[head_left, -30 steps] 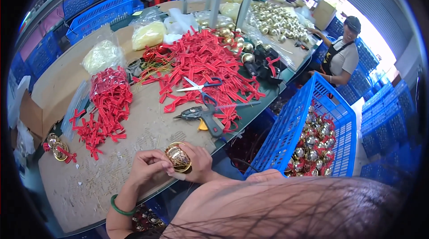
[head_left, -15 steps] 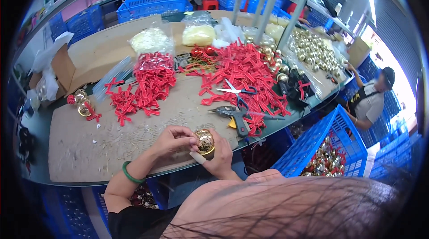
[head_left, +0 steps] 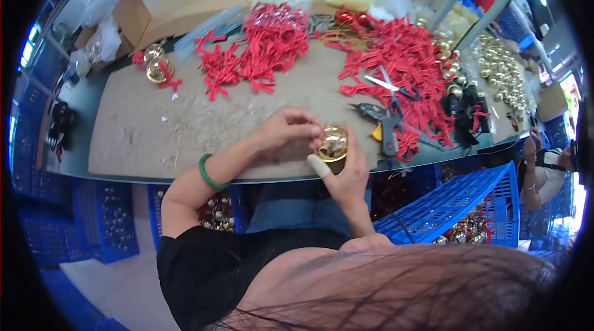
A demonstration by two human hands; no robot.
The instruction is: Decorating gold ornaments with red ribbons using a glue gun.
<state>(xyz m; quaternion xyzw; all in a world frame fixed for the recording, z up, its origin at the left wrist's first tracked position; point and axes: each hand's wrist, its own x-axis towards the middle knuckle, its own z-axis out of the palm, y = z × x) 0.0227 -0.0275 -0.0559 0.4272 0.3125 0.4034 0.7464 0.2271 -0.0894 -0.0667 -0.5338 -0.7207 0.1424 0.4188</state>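
A shiny gold bauble [head_left: 335, 140] with a patterned, openwork-looking side is held over the near edge of the table. My right hand [head_left: 350, 176] is wrapped round it from the right, and its thumb wears a pale cover. At the bauble's left side, my left hand [head_left: 289, 128] is closed in a pinch; whatever lies between the fingertips is too small to make out. A glue gun [head_left: 378, 123] with a yellow trigger lies to the right of my hands. Just behind it are open scissors [head_left: 391, 88] on a heap of red ribbon bows [head_left: 405, 58].
A second pile of red bows [head_left: 260, 61] spills from a plastic bag. Finished-looking gold baubles [head_left: 158, 71] stand at the far left, near a cardboard box [head_left: 133, 18]. Many small gold balls [head_left: 501, 74] lie far right. A tilted blue crate [head_left: 455, 201] holds baubles, and a person [head_left: 547, 170] is beyond it.
My view has tilted down and shifted left, so table things appear higher and further right. Both hands keep the same hold at the bauble.
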